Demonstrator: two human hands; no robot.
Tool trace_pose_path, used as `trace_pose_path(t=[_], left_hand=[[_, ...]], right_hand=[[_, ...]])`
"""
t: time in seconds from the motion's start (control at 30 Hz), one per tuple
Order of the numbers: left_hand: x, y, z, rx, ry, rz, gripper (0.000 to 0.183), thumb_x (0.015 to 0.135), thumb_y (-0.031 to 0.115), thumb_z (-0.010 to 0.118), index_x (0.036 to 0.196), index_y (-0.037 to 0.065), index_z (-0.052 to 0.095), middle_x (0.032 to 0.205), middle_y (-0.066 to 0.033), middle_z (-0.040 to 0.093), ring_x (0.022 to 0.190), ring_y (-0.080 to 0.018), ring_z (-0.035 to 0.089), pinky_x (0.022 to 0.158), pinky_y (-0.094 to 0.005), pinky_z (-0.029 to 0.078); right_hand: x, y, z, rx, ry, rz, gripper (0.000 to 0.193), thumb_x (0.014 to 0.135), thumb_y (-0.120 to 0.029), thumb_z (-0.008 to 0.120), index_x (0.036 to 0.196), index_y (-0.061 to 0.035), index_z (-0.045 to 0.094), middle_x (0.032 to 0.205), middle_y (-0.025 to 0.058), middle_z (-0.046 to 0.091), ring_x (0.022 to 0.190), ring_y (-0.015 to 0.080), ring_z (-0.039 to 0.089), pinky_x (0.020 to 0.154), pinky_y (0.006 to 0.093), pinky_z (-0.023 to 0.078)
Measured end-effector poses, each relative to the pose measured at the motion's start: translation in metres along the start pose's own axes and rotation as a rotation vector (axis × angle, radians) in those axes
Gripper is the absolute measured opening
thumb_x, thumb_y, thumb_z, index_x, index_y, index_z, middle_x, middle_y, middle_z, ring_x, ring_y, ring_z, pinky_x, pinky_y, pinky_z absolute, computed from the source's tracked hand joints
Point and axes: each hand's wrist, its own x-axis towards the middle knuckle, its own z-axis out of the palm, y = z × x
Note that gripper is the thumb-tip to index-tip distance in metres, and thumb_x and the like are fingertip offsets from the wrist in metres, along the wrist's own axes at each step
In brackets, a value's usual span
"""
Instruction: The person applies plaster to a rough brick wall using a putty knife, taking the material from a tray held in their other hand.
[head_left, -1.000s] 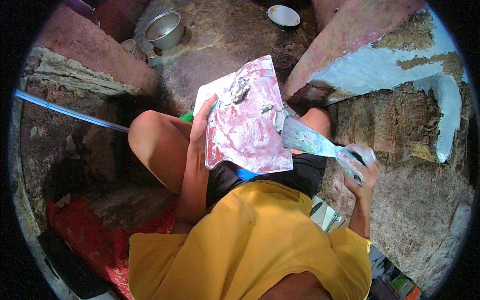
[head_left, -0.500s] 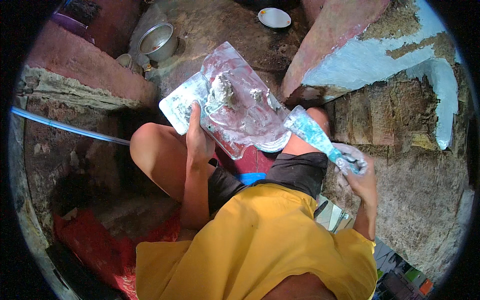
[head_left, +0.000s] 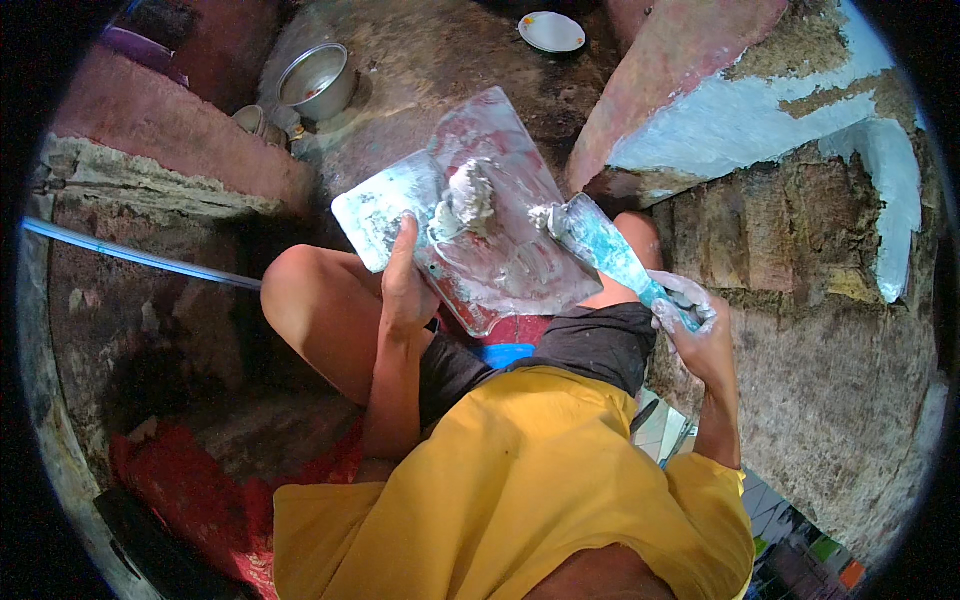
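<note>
My left hand (head_left: pixel 408 290) grips a reddish, see-through-looking board (head_left: pixel 497 125) smeared with white paste. Its thumb presses on a flat rectangular plate (head_left: pixel 370 212), coated white, that overlaps the board's left side. A thick lump of white putty (head_left: pixel 470 198) sits near the board's middle. In my right hand (head_left: pixel 695 325) is a putty knife (head_left: pixel 605 245) with a blue-green, paste-covered blade. The blade lies over the board's right edge, and a small dab of putty (head_left: pixel 543 217) is at its tip. White paste coats the fingers of my right hand.
Beyond the board, a metal pot (head_left: pixel 318 85) and a white plate (head_left: pixel 552 32) rest on the floor. At the right, a wall (head_left: pixel 700 140) is partly coated in pale white. A blue hose (head_left: pixel 140 255) crosses the left side. Red cloth (head_left: pixel 190 490) lies lower left.
The putty knife has moved left, bringing its blade over the board's right edge against a dab of putty. My left hand has shifted the board and plate slightly right.
</note>
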Motion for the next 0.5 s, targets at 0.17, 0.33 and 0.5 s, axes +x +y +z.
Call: trace_pose_path(t=[0.17, 0.33, 0.5], left_hand=[[0.002, 0.001, 0.005, 0.070, -0.002, -0.030, 0.046, 0.096, 0.034, 0.039, 0.126, -0.001, 0.040, 0.119, -0.0139, 0.053, 0.105, -0.0227, 0.055, 0.091, -0.0375, 0.044], [0.012, 0.001, -0.006, -0.032, 0.107, -0.108, 0.046, 0.096, 0.033, 0.039, 0.124, -0.003, 0.041, 0.115, -0.0156, 0.055, 0.101, -0.0226, 0.057, 0.089, -0.0369, 0.047], [0.013, 0.004, 0.001, -0.034, 0.096, -0.110, 0.043, 0.095, 0.032, 0.039, 0.121, -0.002, 0.043, 0.110, -0.0162, 0.057, 0.096, -0.0226, 0.061, 0.085, -0.0352, 0.050]], right_hand=[[0.014, 0.007, -0.001, -0.122, 0.036, -0.240, 0.026, 0.079, 0.001, 0.059, 0.104, 0.0022, 0.061, 0.092, 0.0079, 0.066, 0.084, 0.0133, 0.060, 0.075, 0.0255, 0.046], [0.017, -0.007, -0.004, -0.291, 0.170, -0.512, 0.025, 0.073, 0.000, 0.063, 0.097, -0.0023, 0.065, 0.095, 0.0118, 0.065, 0.087, 0.0226, 0.063, 0.080, 0.0309, 0.047], [0.012, -0.012, -0.014, -0.636, 0.139, -0.638, 0.031, 0.064, 0.002, 0.064, 0.093, -0.0055, 0.067, 0.088, 0.0125, 0.062, 0.078, 0.0280, 0.062, 0.067, 0.0329, 0.049]])
